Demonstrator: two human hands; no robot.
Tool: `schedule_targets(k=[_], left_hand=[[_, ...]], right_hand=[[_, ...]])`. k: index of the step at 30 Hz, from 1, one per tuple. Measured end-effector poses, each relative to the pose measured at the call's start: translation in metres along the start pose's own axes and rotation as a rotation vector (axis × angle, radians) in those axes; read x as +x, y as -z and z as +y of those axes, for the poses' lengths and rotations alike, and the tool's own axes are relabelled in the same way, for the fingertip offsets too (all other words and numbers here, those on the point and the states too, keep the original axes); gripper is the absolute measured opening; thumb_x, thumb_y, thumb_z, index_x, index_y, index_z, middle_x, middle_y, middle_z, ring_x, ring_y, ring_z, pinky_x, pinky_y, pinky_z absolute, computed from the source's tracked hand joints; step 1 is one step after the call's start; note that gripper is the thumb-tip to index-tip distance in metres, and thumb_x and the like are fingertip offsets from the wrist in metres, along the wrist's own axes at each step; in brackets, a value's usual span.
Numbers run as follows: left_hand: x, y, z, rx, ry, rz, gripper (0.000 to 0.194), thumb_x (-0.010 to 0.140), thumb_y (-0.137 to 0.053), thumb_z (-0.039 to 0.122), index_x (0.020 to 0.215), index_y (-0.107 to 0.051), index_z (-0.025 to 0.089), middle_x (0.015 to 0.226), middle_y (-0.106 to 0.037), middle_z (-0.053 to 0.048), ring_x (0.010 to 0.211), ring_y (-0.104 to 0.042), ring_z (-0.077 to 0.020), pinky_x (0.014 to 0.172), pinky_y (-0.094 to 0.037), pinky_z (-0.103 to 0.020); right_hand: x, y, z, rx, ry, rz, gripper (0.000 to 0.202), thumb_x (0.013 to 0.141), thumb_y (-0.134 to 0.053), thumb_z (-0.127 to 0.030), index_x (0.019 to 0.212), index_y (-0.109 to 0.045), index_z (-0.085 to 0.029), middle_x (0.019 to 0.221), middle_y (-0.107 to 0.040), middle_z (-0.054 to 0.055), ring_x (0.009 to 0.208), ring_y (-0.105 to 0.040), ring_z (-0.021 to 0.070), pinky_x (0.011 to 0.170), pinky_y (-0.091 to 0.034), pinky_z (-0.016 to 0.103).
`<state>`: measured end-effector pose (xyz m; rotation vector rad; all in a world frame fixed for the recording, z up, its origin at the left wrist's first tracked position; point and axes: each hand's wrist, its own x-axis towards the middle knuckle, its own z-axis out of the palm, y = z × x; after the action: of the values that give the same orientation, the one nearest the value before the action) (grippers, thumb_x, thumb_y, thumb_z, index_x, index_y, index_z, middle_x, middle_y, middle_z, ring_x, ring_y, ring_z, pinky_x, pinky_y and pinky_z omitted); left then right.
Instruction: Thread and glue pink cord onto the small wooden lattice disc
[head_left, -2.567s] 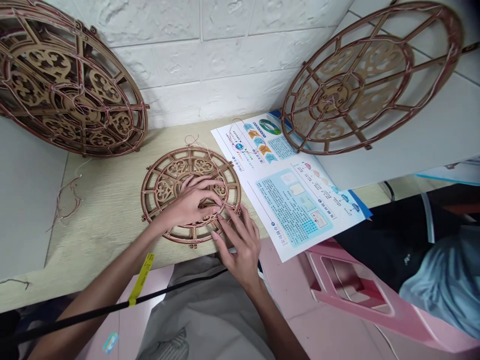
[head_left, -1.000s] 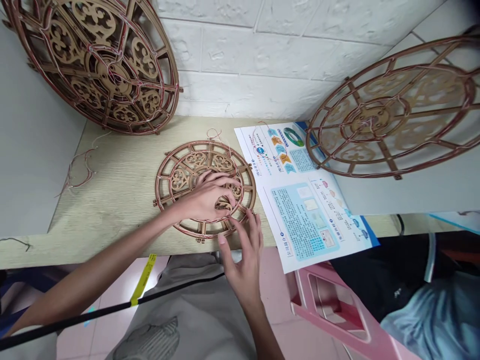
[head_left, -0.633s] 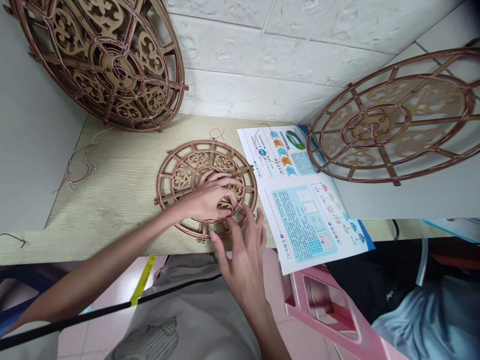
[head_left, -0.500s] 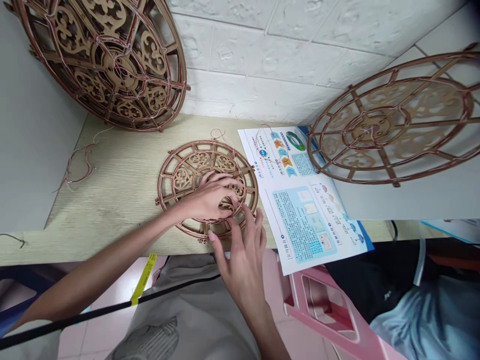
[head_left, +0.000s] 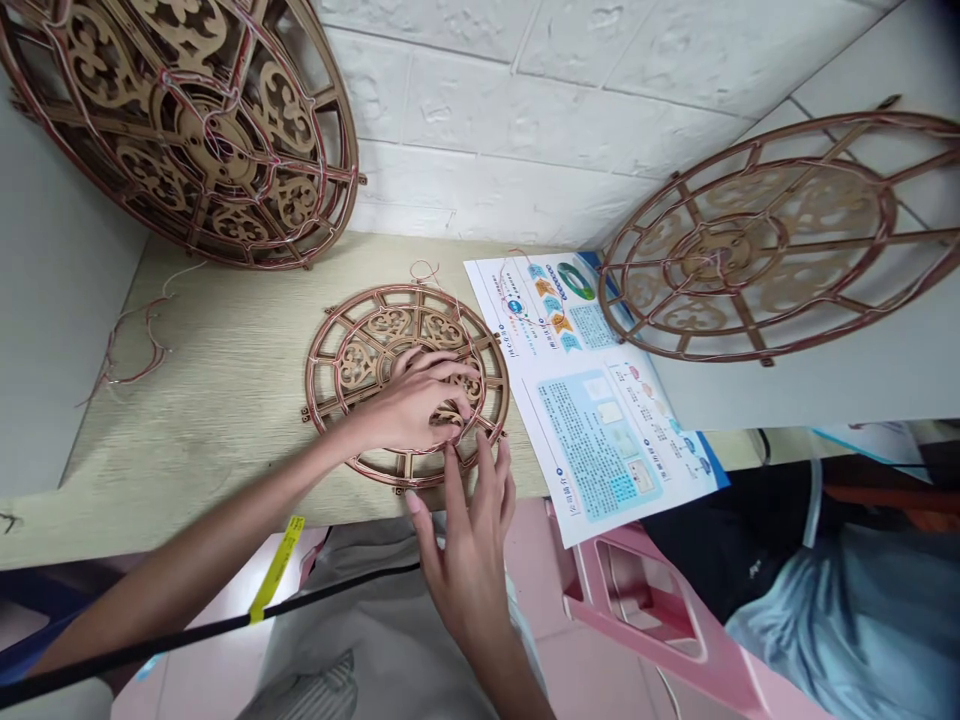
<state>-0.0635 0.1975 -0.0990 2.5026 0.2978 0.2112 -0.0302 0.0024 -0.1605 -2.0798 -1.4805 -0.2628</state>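
Observation:
A round bronze openwork frame point(head_left: 405, 466) with scrollwork panels lies flat on the table in front of me. Thin red and white wire point(head_left: 459, 318) runs along its rings, and a loose loop stands off the far rim. My left hand point(head_left: 412, 405) lies over the frame's centre, its fingers curved and gripping the inner ring near the right side. Close beside it, my right hand point(head_left: 469, 520) reaches to the near-right rim with fingers apart. The right index fingertip touches the ring by the left thumb; whether wire is under the fingertips is hidden.
Larger wired round frames lean at the left point(head_left: 217, 150) and right point(head_left: 720, 260). A printed sheet point(head_left: 592, 420) lies right of the work, with loose wire point(head_left: 154, 345) at the left. A pink stool point(head_left: 645, 600) and another person's sleeve point(head_left: 855, 610) are at lower right.
The view has shifted slightly, so everything sits a little further left. Both hands keep nearly the same place on the frame, with the right fingers slightly closer together.

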Motion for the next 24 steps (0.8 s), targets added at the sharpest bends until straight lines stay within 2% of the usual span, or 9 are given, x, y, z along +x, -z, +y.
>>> schedule_targets(k=[3,5,9,12,19,24], left_hand=[[0.000,-0.004,0.000,0.010,0.001,0.032,0.006,0.091,-0.072,0.028,0.096,-0.073,0.025,0.151,-0.057,-0.001,0.151,-0.036,-0.0290,0.128,-0.013,-0.062],[0.000,-0.008,0.002,0.039,0.019,0.078,0.013,0.086,-0.078,0.032,0.092,-0.070,0.023,0.151,-0.057,-0.002,0.149,-0.038,-0.0305,0.127,-0.013,-0.062],[0.000,-0.010,0.003,0.073,0.026,0.067,0.015,0.083,-0.081,0.027,0.092,-0.069,0.024,0.152,-0.056,0.000,0.149,-0.038,-0.0298,0.126,-0.014,-0.061],[0.001,-0.007,0.002,0.077,0.024,0.042,0.015,0.083,-0.080,0.023,0.094,-0.070,0.025,0.152,-0.055,0.001,0.150,-0.037,-0.0290,0.127,-0.013,-0.060],[0.000,-0.002,0.000,0.087,-0.011,-0.006,0.014,0.086,-0.076,0.022,0.097,-0.068,0.025,0.156,-0.050,-0.001,0.150,-0.036,-0.0292,0.124,-0.018,-0.060],[0.000,0.003,0.004,0.106,0.008,-0.051,0.018,0.083,-0.074,0.016,0.098,-0.068,0.024,0.156,-0.049,-0.002,0.152,-0.033,-0.0290,0.126,-0.017,-0.060]], right_hand=[[-0.005,-0.001,0.006,-0.033,0.026,-0.041,0.066,0.104,-0.052,-0.033,0.163,-0.028,-0.014,0.170,-0.020,0.027,0.162,0.001,0.0394,0.115,-0.034,0.072],[-0.006,-0.001,0.009,-0.049,0.026,-0.056,0.065,0.103,-0.055,-0.033,0.161,-0.032,-0.016,0.170,-0.019,0.027,0.162,0.002,0.0403,0.115,-0.035,0.073],[-0.003,0.000,0.010,-0.059,0.001,0.005,0.055,0.103,-0.055,-0.033,0.155,-0.043,-0.018,0.167,-0.027,0.027,0.162,-0.005,0.0420,0.113,-0.035,0.075],[-0.002,-0.001,0.009,-0.059,-0.001,0.041,0.053,0.103,-0.054,-0.032,0.154,-0.044,-0.019,0.166,-0.031,0.025,0.162,-0.008,0.0423,0.113,-0.034,0.075],[-0.009,-0.007,0.018,-0.009,-0.052,0.034,0.055,0.104,-0.052,-0.032,0.158,-0.041,-0.029,0.173,-0.017,0.018,0.161,-0.006,0.0440,0.114,-0.028,0.078],[-0.010,-0.010,0.024,0.045,-0.032,0.038,0.061,0.104,-0.052,-0.028,0.162,-0.034,-0.032,0.175,-0.010,0.015,0.162,-0.005,0.0427,0.117,-0.028,0.074]])
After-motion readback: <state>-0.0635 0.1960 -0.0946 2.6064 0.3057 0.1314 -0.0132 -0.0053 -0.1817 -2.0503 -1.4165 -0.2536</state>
